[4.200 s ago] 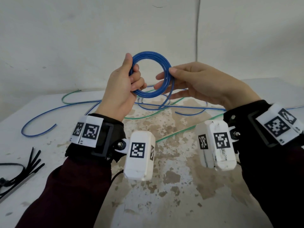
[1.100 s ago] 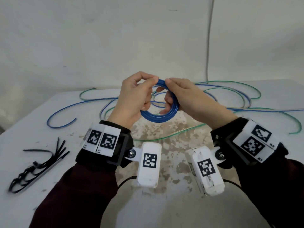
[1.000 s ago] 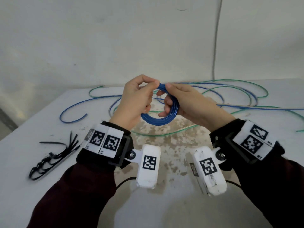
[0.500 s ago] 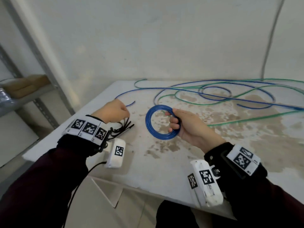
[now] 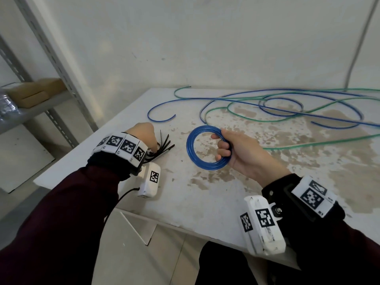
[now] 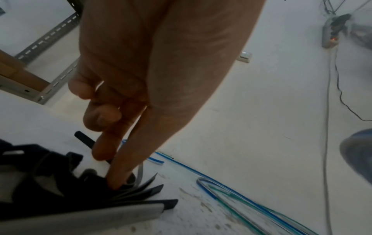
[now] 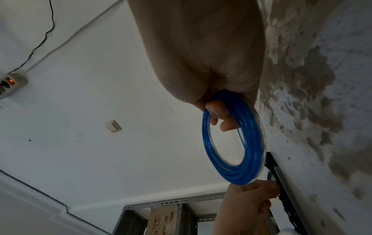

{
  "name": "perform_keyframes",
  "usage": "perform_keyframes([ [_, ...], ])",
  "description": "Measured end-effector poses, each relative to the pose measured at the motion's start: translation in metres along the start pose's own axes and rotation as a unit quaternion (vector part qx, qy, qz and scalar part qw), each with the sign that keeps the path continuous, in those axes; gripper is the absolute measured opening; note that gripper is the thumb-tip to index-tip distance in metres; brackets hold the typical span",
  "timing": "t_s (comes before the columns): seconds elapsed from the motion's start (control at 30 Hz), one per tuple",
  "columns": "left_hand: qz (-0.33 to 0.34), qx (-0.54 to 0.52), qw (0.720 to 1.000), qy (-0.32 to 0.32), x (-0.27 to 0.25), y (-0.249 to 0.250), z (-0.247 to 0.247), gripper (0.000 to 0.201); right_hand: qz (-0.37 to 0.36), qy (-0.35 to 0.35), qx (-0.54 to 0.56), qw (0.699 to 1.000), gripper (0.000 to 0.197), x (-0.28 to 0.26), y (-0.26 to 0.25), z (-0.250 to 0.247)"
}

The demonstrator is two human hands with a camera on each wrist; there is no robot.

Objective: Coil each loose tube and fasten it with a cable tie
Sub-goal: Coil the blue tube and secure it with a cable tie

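Observation:
My right hand (image 5: 224,147) grips a coiled blue tube (image 5: 191,153) just above the stained white table (image 5: 205,198), fingers curled through the ring. The right wrist view shows that coil (image 7: 251,143) held upright in the right hand (image 7: 217,114). My left hand (image 5: 144,134) is down on a bundle of black cable ties (image 5: 164,144) near the table's left edge. In the left wrist view, a finger and thumb of the left hand (image 6: 108,167) pinch one tie out of the cable ties (image 6: 141,192). Loose blue tube (image 5: 287,111) and green tube (image 5: 308,145) sprawl across the back right.
A grey metal shelf rack (image 5: 51,58) with cardboard boxes (image 5: 35,91) stands left of the table. The table's front edge (image 5: 185,225) runs close to my body. A grey cable (image 5: 357,48) hangs down the wall, and a power strip (image 6: 330,31) is mounted there.
My left hand let go of the coil and went left and down onto the cable ties. The right hand now holds the coil alone, lower over the table.

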State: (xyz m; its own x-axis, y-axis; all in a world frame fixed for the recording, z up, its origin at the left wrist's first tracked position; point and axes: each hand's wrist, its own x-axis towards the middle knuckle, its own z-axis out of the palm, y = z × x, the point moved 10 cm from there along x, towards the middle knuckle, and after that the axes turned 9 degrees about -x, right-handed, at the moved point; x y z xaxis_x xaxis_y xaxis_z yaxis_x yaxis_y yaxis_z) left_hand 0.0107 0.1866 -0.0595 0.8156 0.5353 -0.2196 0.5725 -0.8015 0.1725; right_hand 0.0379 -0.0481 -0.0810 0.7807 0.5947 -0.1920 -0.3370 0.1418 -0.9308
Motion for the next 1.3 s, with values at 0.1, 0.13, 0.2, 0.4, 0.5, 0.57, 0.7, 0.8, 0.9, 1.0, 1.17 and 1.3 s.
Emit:
perform_keyframes([
  [0.1,0.005,-0.019,1.0,0.011,0.003,-0.003,-0.003,0.024,-0.002,-0.002,-0.004,1.0,0.033,0.0,0.0,0.001],
  [0.13,0.007,-0.029,0.999,0.023,0.003,-0.004,-0.006,0.023,-0.003,-0.003,-0.004,1.0,0.033,0.0,-0.001,0.001],
  [0.2,0.016,-0.047,0.997,0.052,0.002,-0.003,-0.016,0.018,-0.005,-0.005,-0.004,1.0,0.033,0.0,-0.001,0.001],
  [0.4,0.09,-0.157,0.963,0.201,-0.017,0.022,-0.065,0.036,-0.018,-0.009,0.006,1.0,0.032,-0.002,-0.005,0.0],
  [0.5,0.148,-0.197,0.937,0.247,-0.038,0.051,-0.087,0.033,-0.04,-0.01,0.013,0.999,0.033,-0.004,-0.014,-0.004],
  [0.57,0.193,-0.245,0.907,0.283,-0.056,0.074,-0.101,0.023,-0.054,-0.013,0.009,0.998,0.033,-0.006,-0.021,-0.009],
  [0.7,0.286,-0.471,0.81,0.202,-0.082,0.128,-0.1,0.015,-0.094,-0.021,-0.021,0.995,0.032,-0.018,-0.047,-0.027],
  [0.8,0.309,-0.583,0.747,0.079,-0.089,0.177,-0.076,0.022,-0.125,-0.036,-0.086,0.988,0.031,-0.031,-0.071,-0.048],
  [0.9,0.313,-0.642,0.699,-0.015,-0.095,0.226,-0.049,0.024,-0.152,-0.031,-0.168,0.973,0.03,-0.044,-0.092,-0.079],
  [1.0,0.312,-0.662,0.675,-0.09,-0.102,0.267,-0.024,0.022,-0.162,-0.002,-0.232,0.959,0.029,-0.055,-0.107,-0.114],
  [1.17,0.29,-0.705,0.638,-0.108,-0.104,0.302,-0.004,0.01,-0.162,0.04,-0.264,0.95,0.028,-0.06,-0.111,-0.163],
  [1.3,0.27,-0.748,0.598,-0.099,-0.092,0.31,0.007,0.017,-0.144,0.034,-0.293,0.945,0.03,-0.059,-0.1,-0.177],
])
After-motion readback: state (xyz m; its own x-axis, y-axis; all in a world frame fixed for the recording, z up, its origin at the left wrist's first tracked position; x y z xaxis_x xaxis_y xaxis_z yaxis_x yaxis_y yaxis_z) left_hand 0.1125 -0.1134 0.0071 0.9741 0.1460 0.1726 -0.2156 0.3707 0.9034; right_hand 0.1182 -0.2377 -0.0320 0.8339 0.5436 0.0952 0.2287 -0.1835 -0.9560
